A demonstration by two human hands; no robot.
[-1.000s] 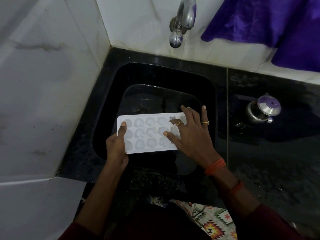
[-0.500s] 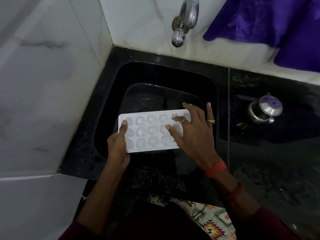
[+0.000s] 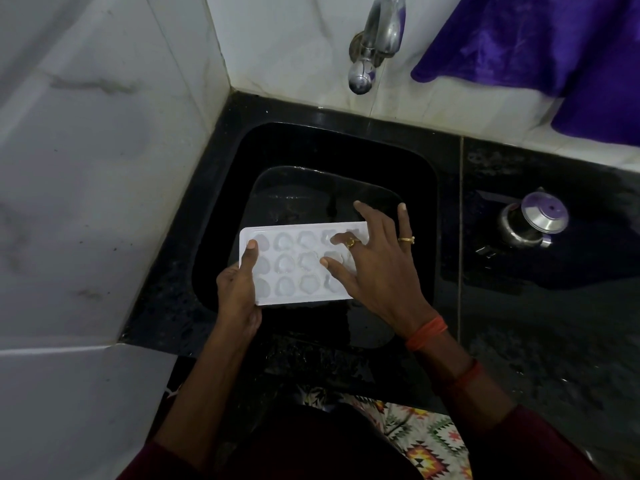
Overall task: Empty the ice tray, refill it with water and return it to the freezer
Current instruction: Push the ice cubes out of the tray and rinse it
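- Head view (the only one): the white ice tray is held roughly level over the black sink, long side running left to right. It isn't resting on anything I can see.
- The left hand grips the tray's left short end. The thumb lies on top by the rim. The fingers go underneath and are hidden, so that part is inferred.
- The right hand lies flat over the right end with fingers spread and fairly straight. Thumb and forefinger tips sit on the cells, curled round nothing. Two fingers overhang the far edge.
- The cells show pale rounded shapes. In this light I can't tell ice from bare moulded bottoms.
- The tap is on the back wall above the sink, beyond the tray. No water stream is visible.
- Off to the right, a steel pot stands on the dark counter and a purple cloth hangs up top. Both are well apart from the tray.
- Step, my read: this is the emptying phase, with the right hand working the cells. Refill and freezer are not yet done.
- Handling, my guess: thin plastic, light, and it flexes under a twist, which helps pop cubes. It's probably wet and cold, so slippery.
- Hold it by the two short ends, thumbs on the rim and fingers under.
- Once filled it will be heavier and will slosh, so keep it level and support it from below with both hands.
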